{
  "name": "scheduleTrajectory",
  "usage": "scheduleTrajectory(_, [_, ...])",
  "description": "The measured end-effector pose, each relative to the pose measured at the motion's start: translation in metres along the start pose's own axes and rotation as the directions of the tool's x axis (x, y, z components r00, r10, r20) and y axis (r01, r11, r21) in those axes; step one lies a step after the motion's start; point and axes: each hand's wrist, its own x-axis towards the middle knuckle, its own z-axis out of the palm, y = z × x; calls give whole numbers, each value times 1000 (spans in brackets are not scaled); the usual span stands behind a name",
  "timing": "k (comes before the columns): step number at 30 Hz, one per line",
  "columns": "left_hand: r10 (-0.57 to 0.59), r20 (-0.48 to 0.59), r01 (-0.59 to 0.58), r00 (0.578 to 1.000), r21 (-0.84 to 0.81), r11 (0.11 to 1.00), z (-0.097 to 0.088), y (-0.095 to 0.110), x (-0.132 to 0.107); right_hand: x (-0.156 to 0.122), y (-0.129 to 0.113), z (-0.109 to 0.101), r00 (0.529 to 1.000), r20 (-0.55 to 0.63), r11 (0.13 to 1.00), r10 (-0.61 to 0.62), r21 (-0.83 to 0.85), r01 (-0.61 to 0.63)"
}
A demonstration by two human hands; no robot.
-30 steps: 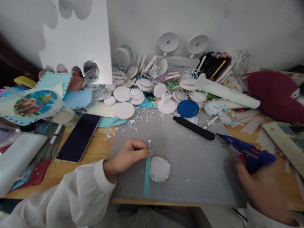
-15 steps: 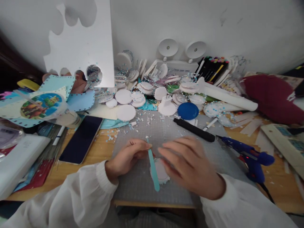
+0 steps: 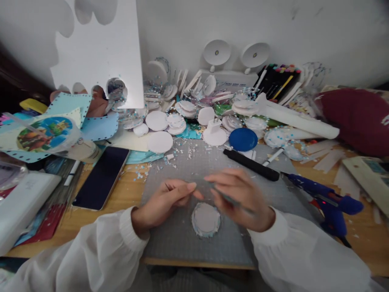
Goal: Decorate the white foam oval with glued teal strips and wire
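Observation:
My left hand (image 3: 168, 198) is closed in a pinch, thumb against forefinger; whatever lies between the fingertips is too small to make out. Facing it, my right hand (image 3: 241, 194) is smeared by motion. Its fingers are bent round a thin teal-grey stick (image 3: 232, 198), which slants down towards the palm. Between and below the two hands, a round white disc (image 3: 206, 220) with a ragged pale blue and white rim lies flat on the grey cutting mat (image 3: 179, 243). Neither hand touches the disc.
A black pen-like tool (image 3: 251, 164) and a blue round lid (image 3: 243, 139) lie beyond my right hand. The blue glue gun (image 3: 325, 198) is at the right. A phone (image 3: 101, 177) lies left. White discs (image 3: 159, 142) and paper scraps crowd the back.
The teal stick has left my left fingertips and a similar stick is now in my right hand. The disc under it is uncovered. My right hand has shifted slightly up.

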Motion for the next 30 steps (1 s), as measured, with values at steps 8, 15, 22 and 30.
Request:
scheduleTrajectory(8, [186,446,-479,876,751,456,6,5,0,-33,25,-7,760,-357,837,544,297,-459])
scheduleTrajectory(15, [274,418,-495,866,795,350,3,-6,0,-41,18,-15,637,-260,640,726,595,-487])
scheduleTrajectory(22, [460,392,-574,797,729,373,2,-1,-6,-31,2,-21,722,-139,603,677,667,-437])
scheduleTrajectory(30, [508,439,-634,741,707,314,1,3,-7,-32,-3,-23,812,-79,634,579,670,-387])
